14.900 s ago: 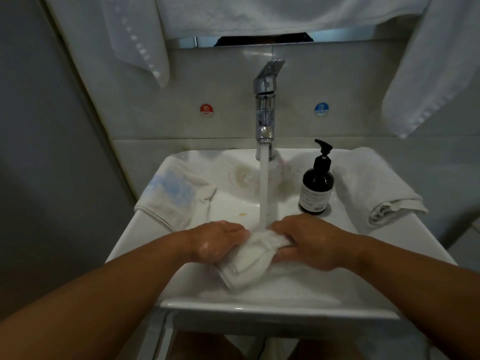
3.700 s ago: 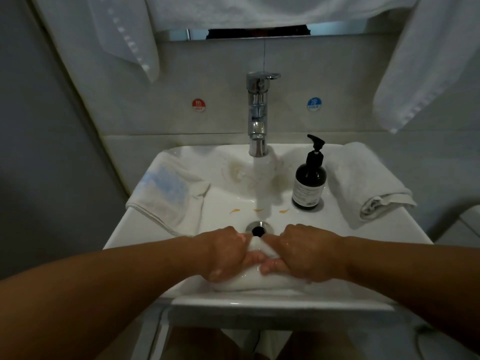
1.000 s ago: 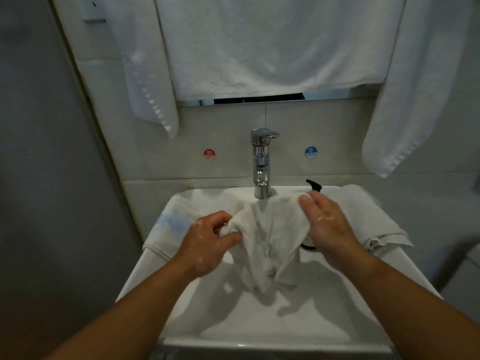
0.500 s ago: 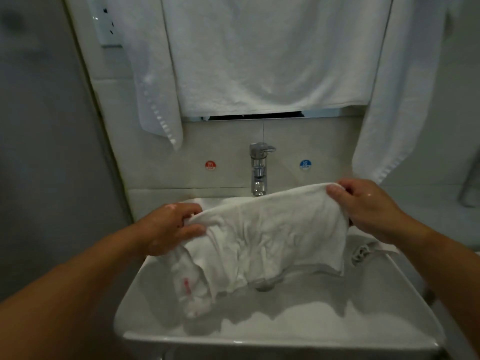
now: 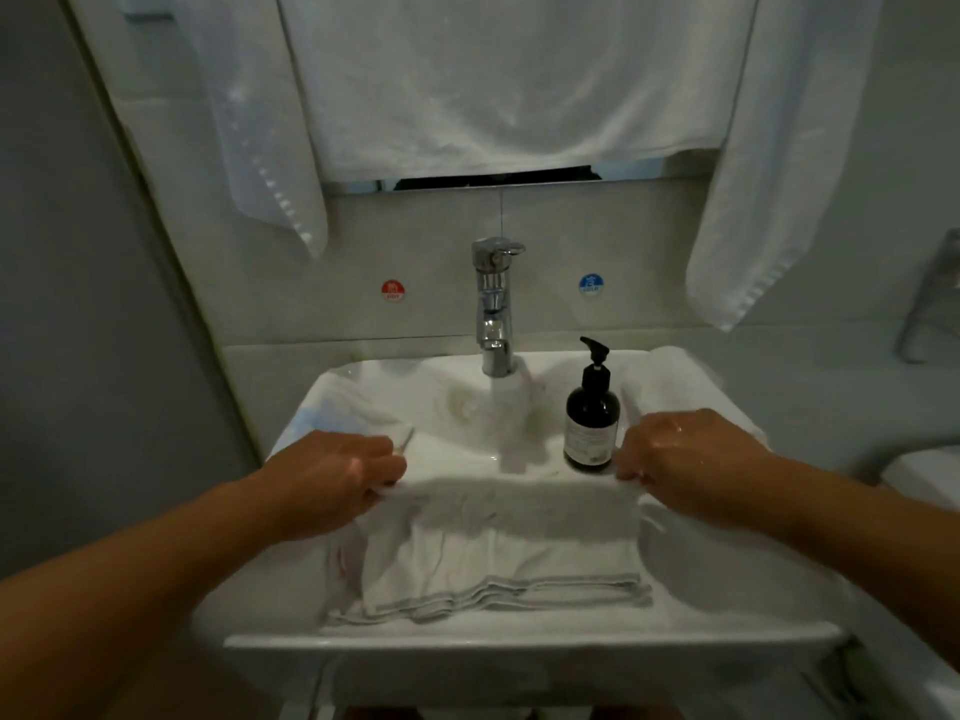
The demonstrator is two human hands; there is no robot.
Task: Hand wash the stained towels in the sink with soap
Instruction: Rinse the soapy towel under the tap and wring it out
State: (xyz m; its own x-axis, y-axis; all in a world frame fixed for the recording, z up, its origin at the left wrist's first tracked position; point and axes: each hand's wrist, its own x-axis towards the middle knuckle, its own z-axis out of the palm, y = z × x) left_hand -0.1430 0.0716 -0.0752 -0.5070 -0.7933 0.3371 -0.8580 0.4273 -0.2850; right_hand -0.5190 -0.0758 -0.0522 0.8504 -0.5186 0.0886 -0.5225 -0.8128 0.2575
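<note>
Now both hands hold towel (image 5: 498, 543) over sink (image 5: 519, 644).

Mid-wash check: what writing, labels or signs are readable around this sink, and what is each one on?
Red round sticker on the wall, left of the tap: white character over what looks like "HOT", faint.
Blue round sticker, right of the tap: character over what looks like "COLD", faint.
Soap bottle label: print too small to read.
No other text shows.

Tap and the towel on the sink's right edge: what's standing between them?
The dark soap pump bottle stands between the tap and that towel, as the head view shows.
</note>
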